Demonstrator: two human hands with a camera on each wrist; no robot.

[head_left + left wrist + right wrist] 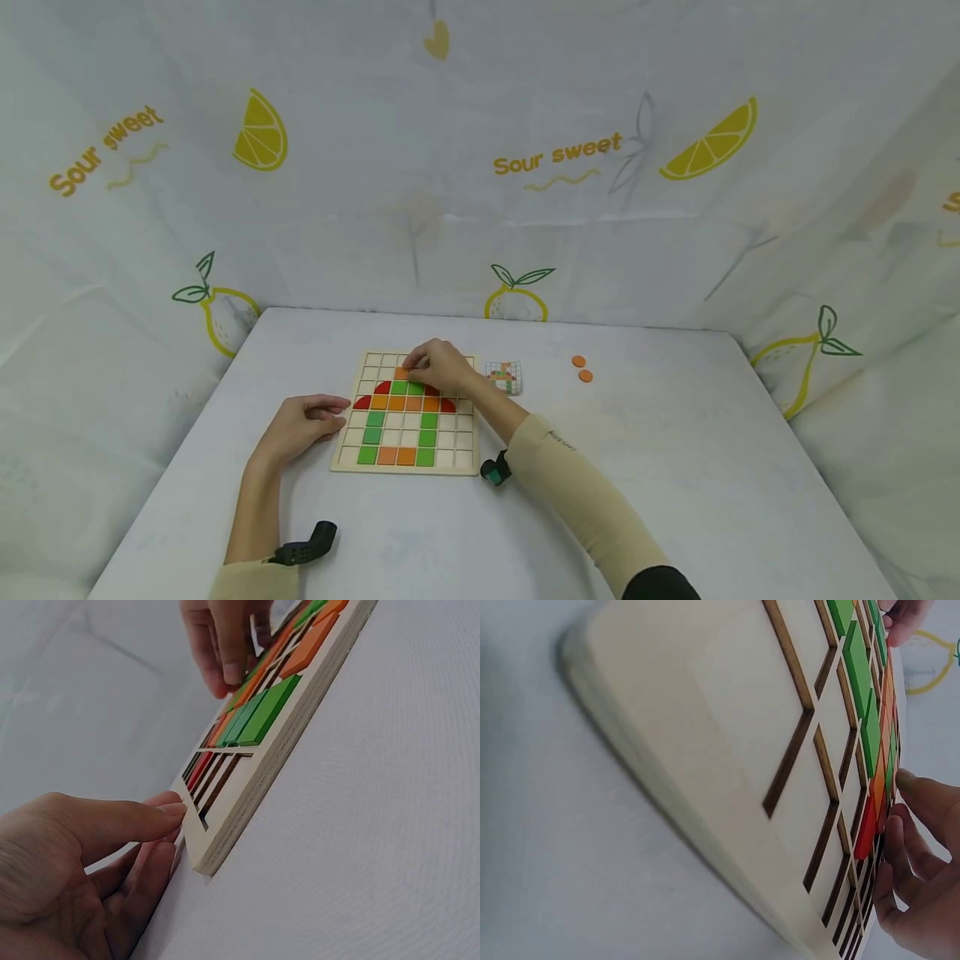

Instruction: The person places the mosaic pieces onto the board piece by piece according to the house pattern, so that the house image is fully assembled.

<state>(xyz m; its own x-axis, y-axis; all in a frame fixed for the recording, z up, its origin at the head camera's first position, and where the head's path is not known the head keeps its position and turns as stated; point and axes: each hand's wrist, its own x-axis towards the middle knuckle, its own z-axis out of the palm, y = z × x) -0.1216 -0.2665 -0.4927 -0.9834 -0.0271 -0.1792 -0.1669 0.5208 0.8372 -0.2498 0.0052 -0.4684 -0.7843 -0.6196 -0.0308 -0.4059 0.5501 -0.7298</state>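
A square wooden grid board [465,458] lies on the table, with green, orange and red tiles in a mushroom-like pattern. My right hand [442,367] reaches over its upper part, thumb and fingers bent and pinching at an orange tile [401,373] near the top; the fingertips cover part of that spot. In the right wrist view, the fingers [904,844] meet the board's surface beside a red tile [865,829]. My left hand [300,423] rests at the board's left edge. There its extended thumb [161,814] touches the rim, the other fingers loosely bent below.
A small printed pattern card [504,377] lies right of the board, partly behind the right forearm. Two orange round pieces [582,368] sit farther right on the white table [675,433]. A white curtain with lemon prints [585,233] stands behind the table.
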